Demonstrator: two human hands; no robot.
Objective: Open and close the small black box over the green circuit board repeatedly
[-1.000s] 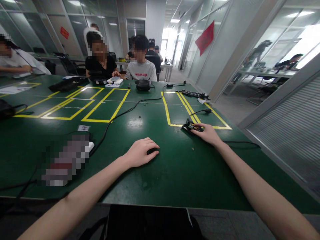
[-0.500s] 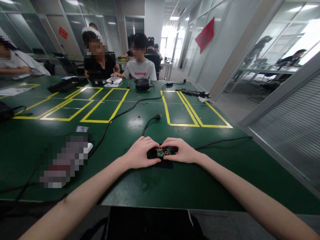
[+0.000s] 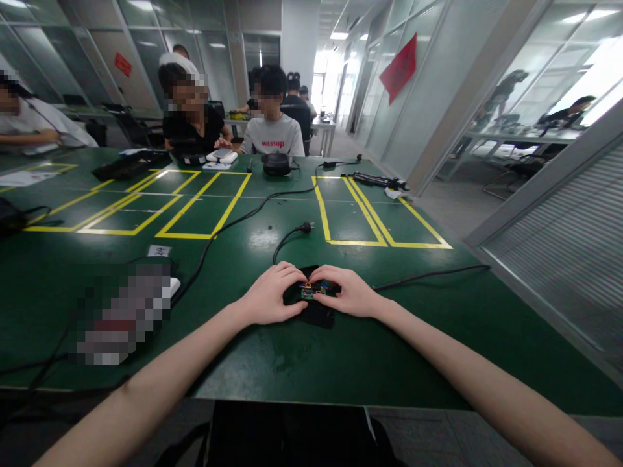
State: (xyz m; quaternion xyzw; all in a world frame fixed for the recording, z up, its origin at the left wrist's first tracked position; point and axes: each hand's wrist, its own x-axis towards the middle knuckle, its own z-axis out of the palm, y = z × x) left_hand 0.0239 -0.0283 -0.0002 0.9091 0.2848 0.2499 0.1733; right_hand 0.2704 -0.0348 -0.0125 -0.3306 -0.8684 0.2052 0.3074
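Observation:
Between my hands, near the middle of the green table, is a small green circuit board (image 3: 307,293) with copper-coloured coils, set in a black casing (image 3: 317,316). My left hand (image 3: 273,295) curves round its left side, thumb near the front edge and fingers at the back. From the right, my right hand (image 3: 351,293) grips the same unit, its thumb and fingertips close to the board. The fingertips of both hands nearly meet behind the board. Part of the casing is hidden under my fingers.
A black cable with a plug (image 3: 306,227) lies behind my hands; another cable (image 3: 433,275) runs right. A blurred-out object (image 3: 129,311) sits at the left. Yellow tape (image 3: 357,244) marks the green table (image 3: 272,373). People sit across it, near a black pouch (image 3: 277,164).
The board and casing have shifted slightly left and turned, showing more black casing at the back and front. My right hand has moved a little left with them, its thumb closer to the board.

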